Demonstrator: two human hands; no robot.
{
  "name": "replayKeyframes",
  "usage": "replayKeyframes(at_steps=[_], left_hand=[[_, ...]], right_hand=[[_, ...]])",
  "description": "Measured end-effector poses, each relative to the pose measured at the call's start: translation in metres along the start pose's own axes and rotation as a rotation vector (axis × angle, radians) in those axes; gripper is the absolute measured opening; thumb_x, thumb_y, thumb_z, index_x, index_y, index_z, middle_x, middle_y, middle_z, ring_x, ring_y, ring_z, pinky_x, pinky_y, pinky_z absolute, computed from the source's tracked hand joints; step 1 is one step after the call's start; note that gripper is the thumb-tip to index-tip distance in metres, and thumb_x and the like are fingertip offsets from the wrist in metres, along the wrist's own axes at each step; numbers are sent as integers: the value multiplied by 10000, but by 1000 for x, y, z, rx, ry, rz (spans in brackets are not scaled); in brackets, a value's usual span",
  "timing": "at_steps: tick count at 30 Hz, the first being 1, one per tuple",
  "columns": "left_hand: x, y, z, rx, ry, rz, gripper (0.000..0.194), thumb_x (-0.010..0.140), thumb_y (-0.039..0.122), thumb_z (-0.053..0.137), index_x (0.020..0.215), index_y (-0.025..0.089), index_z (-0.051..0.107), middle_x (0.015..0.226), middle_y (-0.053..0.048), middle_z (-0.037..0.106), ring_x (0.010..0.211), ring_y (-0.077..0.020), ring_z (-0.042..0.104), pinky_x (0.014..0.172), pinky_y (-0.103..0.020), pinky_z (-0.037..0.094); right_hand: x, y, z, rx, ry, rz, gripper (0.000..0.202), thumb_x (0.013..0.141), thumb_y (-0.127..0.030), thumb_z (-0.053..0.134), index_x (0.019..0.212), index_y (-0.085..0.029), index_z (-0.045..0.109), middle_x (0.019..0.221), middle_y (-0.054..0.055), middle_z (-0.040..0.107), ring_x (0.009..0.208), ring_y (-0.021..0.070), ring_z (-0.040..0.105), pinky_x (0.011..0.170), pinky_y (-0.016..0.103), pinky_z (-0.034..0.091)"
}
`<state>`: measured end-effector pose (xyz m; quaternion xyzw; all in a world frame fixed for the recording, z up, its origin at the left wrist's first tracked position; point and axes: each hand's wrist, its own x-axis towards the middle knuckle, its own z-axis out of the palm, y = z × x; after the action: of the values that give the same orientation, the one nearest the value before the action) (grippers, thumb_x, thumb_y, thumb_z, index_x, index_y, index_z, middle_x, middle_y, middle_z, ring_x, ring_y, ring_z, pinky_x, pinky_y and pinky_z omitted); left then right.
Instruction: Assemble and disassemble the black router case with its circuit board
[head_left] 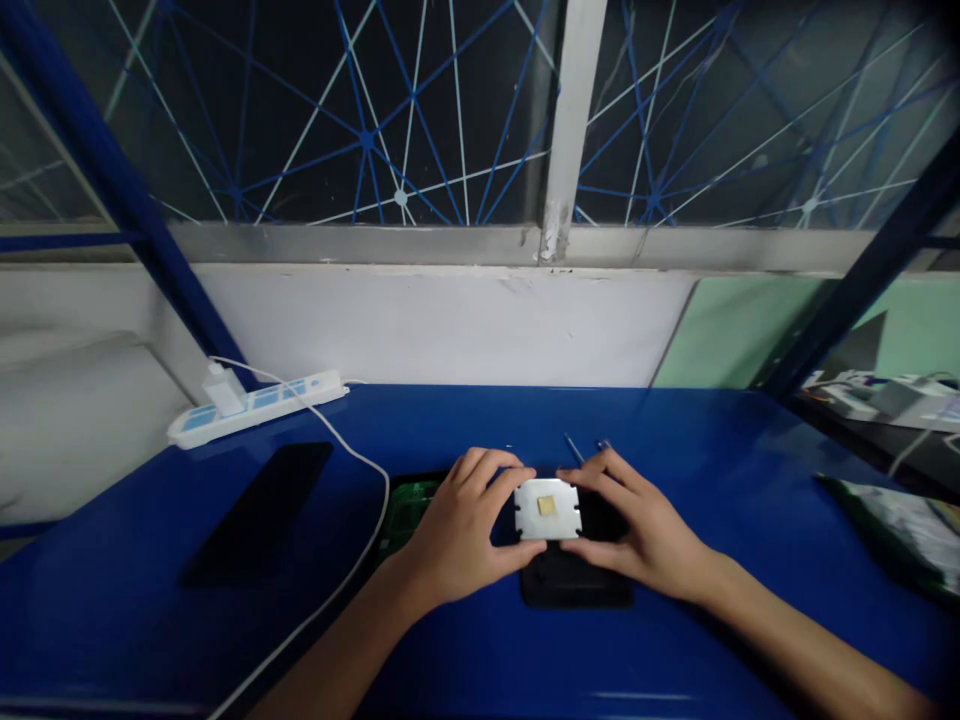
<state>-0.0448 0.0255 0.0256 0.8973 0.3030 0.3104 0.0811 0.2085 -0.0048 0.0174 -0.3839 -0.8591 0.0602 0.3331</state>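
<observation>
Between both hands is a small silvery metal plate [530,518] with notched side edges and a tan square pad [547,506] at its middle. My left hand [469,520] pinches its left side, thumb at the near edge and fingers at the far edge. On the right side my right hand [641,520] grips it the same way. Below the plate lies a black, flat, tray-like piece [577,588], partly covered by the plate and my right hand. A green circuit board [409,510] in a dark frame shows behind my left wrist, partly hidden.
A thin screwdriver-like tool [574,449] lies beyond my right hand. To the left are a dark flat slab [259,515], a white cable [379,470] and a white power strip [262,408] with a plugged-in adapter [225,390]. A shiny green-and-silver bag [900,525] rests at the right.
</observation>
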Motion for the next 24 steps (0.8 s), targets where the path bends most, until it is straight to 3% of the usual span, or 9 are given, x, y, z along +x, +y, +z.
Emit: replayKeyframes(at_steps=[4, 7, 9, 12, 16, 19, 24], left_hand=[[3, 4, -2, -34, -20, -31, 536, 689, 209, 825, 1164, 239, 577, 1174, -58, 601, 1082, -287, 522, 937, -467, 468], [7, 10, -3, -121, -66, -81, 508, 627, 206, 860, 1068, 239, 611, 1131, -42, 608, 1058, -279, 520, 911, -448, 479], [9, 14, -2, -190, -102, -132, 492, 608, 194, 871, 1032, 242, 625, 1118, -33, 609, 1048, -271, 518, 899, -433, 487], [10, 19, 2, -250, -152, -202, 459, 607, 164, 863, 1002, 243, 643, 1096, -24, 616, 1041, -263, 519, 904, -427, 490], [12, 23, 9, -229, -198, -234, 405, 610, 173, 851, 961, 238, 660, 1093, -27, 616, 1036, -273, 527, 905, -453, 494], [12, 22, 13, -193, -206, -229, 382, 625, 186, 836, 961, 236, 662, 1117, -37, 605, 1058, -284, 529, 914, -475, 498], [11, 16, 19, -139, -216, -219, 385, 635, 237, 838, 977, 243, 662, 1145, -47, 596, 1078, -298, 535, 913, -503, 509]], right_hand=[[1, 1, 0, 44, -18, 14, 563, 859, -431, 719, 1344, -245, 501, 1097, 90, 574, 980, 225, 603, 862, 398, 541], [1, 2, -4, 111, -27, -12, 663, 816, -642, 668, 1335, -253, 527, 1103, 95, 556, 993, 248, 589, 864, 422, 538], [-1, 4, -8, 146, 6, -14, 702, 841, -740, 532, 1347, -254, 524, 1106, 102, 550, 1006, 262, 577, 875, 444, 529], [-2, 13, -11, 119, 131, 62, 547, 978, -614, 386, 1374, -250, 485, 1106, 105, 554, 1004, 252, 576, 887, 441, 516], [1, 30, -9, 31, 262, 298, 379, 1001, -432, 474, 1322, -234, 501, 1056, 80, 562, 960, 222, 606, 903, 418, 517], [4, 42, -5, 4, 254, 415, 352, 985, -402, 508, 1277, -207, 530, 1054, 82, 566, 956, 218, 625, 912, 418, 523], [5, 57, 2, -22, 217, 461, 310, 963, -370, 527, 1227, -211, 568, 1036, 82, 578, 954, 227, 630, 895, 429, 538]])
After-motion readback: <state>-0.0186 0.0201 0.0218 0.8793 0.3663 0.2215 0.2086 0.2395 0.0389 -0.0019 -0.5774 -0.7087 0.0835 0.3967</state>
